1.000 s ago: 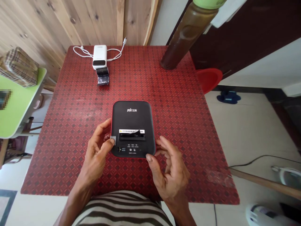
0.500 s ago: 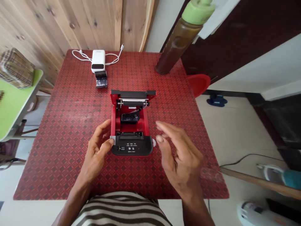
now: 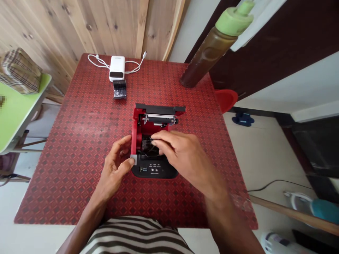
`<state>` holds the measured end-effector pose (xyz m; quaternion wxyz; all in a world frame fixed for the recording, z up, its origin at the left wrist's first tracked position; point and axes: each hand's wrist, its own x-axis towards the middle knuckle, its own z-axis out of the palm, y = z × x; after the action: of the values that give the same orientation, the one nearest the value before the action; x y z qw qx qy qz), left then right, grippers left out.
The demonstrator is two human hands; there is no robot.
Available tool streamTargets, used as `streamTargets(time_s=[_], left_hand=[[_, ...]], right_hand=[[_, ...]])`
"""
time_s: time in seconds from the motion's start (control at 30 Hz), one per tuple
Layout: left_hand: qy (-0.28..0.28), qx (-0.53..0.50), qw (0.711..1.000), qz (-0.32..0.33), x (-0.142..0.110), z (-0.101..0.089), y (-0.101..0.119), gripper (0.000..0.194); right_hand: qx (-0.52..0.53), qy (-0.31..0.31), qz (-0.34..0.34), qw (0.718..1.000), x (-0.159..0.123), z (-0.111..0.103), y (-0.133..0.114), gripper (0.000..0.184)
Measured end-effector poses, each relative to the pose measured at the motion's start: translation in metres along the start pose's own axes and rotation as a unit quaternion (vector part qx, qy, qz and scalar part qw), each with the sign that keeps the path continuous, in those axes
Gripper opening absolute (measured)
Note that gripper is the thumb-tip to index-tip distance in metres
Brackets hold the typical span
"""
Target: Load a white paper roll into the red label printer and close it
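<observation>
A small red and black printer stands on the patterned red table with its lid raised. Inside its bay lies a black, shiny, film-like piece, partly covered by my fingers. My left hand grips the printer's left side, thumb on the grey front corner and fingers curled along the outer wall. Over the bay, my right hand is closed in a pinch, thumb and forefinger on the black film-like piece. The bay's right half is hidden behind that hand.
Toward the back left lie a white power bank with a white cable and a crumpled black strip. A tall brown bottle with a green cap stands at the back right corner. A red stool is beyond the right edge.
My right hand has moved left from beside the printer into its open bay and closed on the black film-like piece there. My left hand stays on the printer's left side.
</observation>
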<state>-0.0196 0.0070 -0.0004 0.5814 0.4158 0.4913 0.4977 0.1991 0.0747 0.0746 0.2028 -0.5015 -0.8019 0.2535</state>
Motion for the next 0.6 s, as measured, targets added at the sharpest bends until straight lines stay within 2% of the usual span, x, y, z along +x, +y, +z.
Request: streamTargets(time_s=[0.07, 0.13, 0.2, 0.27, 0.47, 0.6], left_hand=[[0.001, 0.004, 1.0, -0.002, 0.0, 0.0, 0.002, 0.058], [0.004, 0.006, 1.0, -0.006, -0.001, 0.001, 0.003, 0.058], [0.005, 0.003, 1.0, -0.012, -0.001, 0.002, 0.003, 0.059], [0.003, -0.003, 1.0, -0.014, -0.001, 0.002, 0.003, 0.059], [0.001, -0.004, 1.0, -0.008, 0.0, 0.002, 0.002, 0.058], [0.002, -0.004, 1.0, -0.008, -0.001, 0.001, 0.001, 0.059]], right_hand=[[-0.112, -0.071, 0.01, 0.991, 0.014, 0.003, -0.006, 0.011], [-0.203, -0.135, 0.02, 0.97, 0.027, 0.009, -0.012, 0.018], [-0.263, -0.173, 0.024, 0.949, 0.037, 0.015, -0.019, 0.026], [-0.287, -0.187, 0.023, 0.939, 0.045, 0.019, -0.022, 0.027], [-0.291, -0.169, 0.021, 0.942, 0.048, 0.02, -0.021, 0.025], [-0.272, -0.086, 0.021, 0.958, 0.03, 0.015, -0.02, 0.019]])
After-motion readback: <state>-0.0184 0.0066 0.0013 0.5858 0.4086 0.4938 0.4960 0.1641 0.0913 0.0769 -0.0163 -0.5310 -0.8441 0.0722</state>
